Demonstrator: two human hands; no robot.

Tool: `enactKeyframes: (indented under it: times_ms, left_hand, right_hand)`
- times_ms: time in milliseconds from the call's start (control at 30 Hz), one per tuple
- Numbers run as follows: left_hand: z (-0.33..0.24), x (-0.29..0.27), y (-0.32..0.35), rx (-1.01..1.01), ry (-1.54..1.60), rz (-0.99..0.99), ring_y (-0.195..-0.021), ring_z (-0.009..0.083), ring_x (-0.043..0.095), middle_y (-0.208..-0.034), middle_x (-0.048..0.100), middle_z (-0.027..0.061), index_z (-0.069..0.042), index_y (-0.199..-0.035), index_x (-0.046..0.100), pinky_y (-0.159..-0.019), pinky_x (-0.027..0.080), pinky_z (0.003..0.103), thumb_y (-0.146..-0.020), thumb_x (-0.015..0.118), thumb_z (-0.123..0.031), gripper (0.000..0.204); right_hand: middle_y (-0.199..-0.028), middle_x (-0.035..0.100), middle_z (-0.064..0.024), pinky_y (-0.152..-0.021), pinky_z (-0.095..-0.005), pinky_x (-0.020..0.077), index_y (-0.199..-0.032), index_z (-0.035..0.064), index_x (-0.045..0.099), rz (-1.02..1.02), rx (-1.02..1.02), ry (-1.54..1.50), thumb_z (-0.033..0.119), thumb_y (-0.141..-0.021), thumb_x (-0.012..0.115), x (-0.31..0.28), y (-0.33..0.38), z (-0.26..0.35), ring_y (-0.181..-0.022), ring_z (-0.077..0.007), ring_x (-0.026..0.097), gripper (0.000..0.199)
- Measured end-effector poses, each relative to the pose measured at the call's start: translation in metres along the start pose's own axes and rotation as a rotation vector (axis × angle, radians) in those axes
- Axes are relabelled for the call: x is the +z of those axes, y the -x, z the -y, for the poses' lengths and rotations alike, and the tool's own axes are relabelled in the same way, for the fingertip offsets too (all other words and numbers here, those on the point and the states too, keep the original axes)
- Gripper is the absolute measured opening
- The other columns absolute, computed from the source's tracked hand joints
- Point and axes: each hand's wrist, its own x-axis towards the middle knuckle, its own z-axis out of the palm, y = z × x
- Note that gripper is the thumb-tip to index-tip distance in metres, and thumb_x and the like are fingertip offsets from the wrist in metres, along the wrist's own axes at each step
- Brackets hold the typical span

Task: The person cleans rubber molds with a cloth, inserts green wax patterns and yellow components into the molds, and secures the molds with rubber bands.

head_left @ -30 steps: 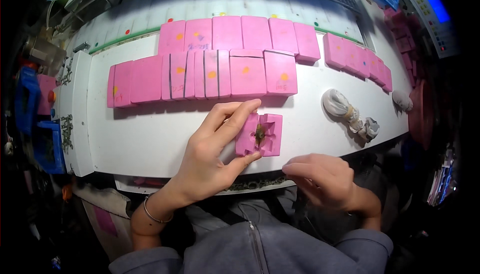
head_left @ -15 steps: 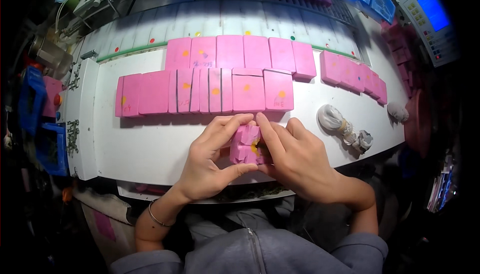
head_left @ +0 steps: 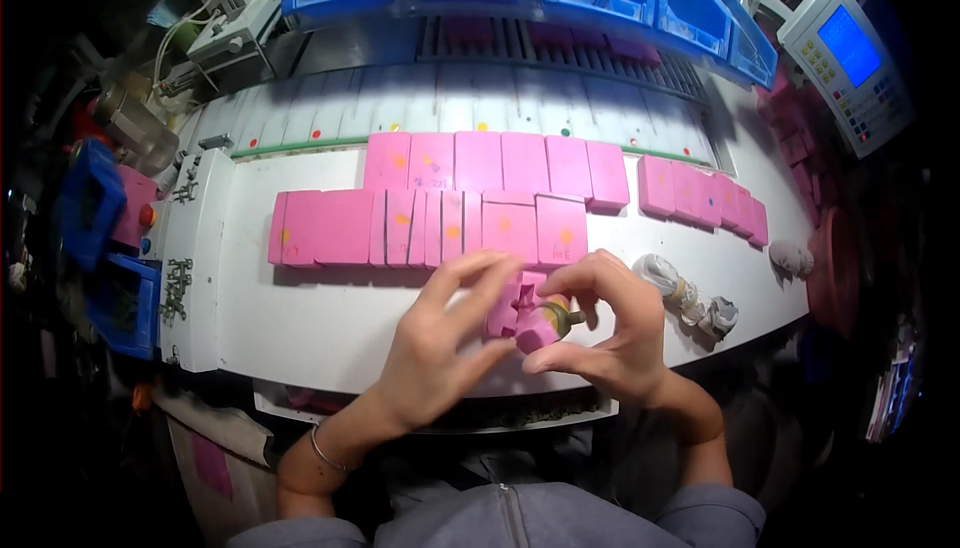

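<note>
A small pink block sits tilted between both hands, just above the near edge of the white table. A dark, brass-coloured round part sticks out of its right side. A second pink piece lies just beside it on the left, partly hidden by the fingers; its exact shape cannot be told.

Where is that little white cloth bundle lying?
In the head view, the white bundle lies on the white table just right of the right hand, below the pink blocks at the right.
</note>
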Motion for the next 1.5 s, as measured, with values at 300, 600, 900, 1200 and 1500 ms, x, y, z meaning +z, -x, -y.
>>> enactKeyframes:
  times_ms: [300, 600, 900, 1200, 1500]
  left_hand:
    - [-0.027, -0.009, 0.016, -0.131, 0.352, 0.038, -0.087, 0.0194, 0.063, -0.097, 0.060, 0.0130, 0.000, -0.110, 0.061, -0.073, 0.054, 0.028, -0.074, 0.066, 0.006, 0.038]
    - [-0.017, 0.010, 0.037, -0.596, 1.019, 0.113, -0.071, 0.0231, 0.065, -0.086, 0.063, 0.0189, 0.012, -0.112, 0.052, -0.064, 0.054, 0.028, -0.083, 0.058, 0.007, 0.030]
    - [-0.020, 0.024, 0.038, -0.205, 0.362, -0.045, -0.082, 0.0200, 0.064, -0.097, 0.059, 0.0146, 0.007, -0.104, 0.060, -0.069, 0.055, 0.026, -0.071, 0.068, 0.010, 0.034]
    - [-0.029, 0.025, 0.033, 0.070, 0.072, -0.150, -0.068, 0.0142, 0.061, -0.088, 0.059, 0.0113, 0.000, -0.097, 0.064, -0.059, 0.051, 0.023, -0.064, 0.075, 0.008, 0.036]
    - [-0.027, 0.024, 0.029, 0.036, 0.324, -0.281, -0.072, 0.0135, 0.060, -0.087, 0.058, 0.0106, 0.002, -0.094, 0.065, -0.063, 0.052, 0.023, -0.067, 0.074, 0.008, 0.030]
  right_hand:
    - [-0.075, 0.060, -0.0044, -0.053, -0.0218, 0.0453, -0.090, -0.0009, 0.059, 0.016, 0.196, -0.241, 0.011, -0.071, 0.078, 0.006, 0.028, 0.007, -0.060, -0.0073, 0.054, 0.029]
    - [-0.072, 0.061, -0.0070, -0.043, -0.0165, 0.0367, -0.093, -0.0039, 0.057, 0.123, 0.766, -1.044, 0.009, -0.089, 0.057, -0.004, 0.051, -0.013, -0.049, -0.0041, 0.048, 0.013]
    - [-0.071, 0.061, -0.0040, -0.055, -0.0186, 0.0459, -0.102, -0.0025, 0.058, -0.063, 0.483, -0.101, 0.006, -0.083, 0.064, 0.004, 0.067, -0.019, -0.061, -0.0072, 0.058, 0.021]
    - [-0.085, 0.061, -0.0033, -0.054, -0.0149, 0.0398, -0.109, -0.0051, 0.053, -0.007, 0.449, -0.625, 0.004, -0.089, 0.056, 0.023, 0.060, 0.008, -0.066, -0.0006, 0.051, 0.022]
    - [-0.081, 0.059, -0.0055, -0.059, -0.0184, 0.0427, -0.109, -0.0056, 0.055, -0.086, 0.431, -0.793, 0.005, -0.093, 0.044, 0.027, 0.052, 0.018, -0.066, -0.0043, 0.051, 0.022]
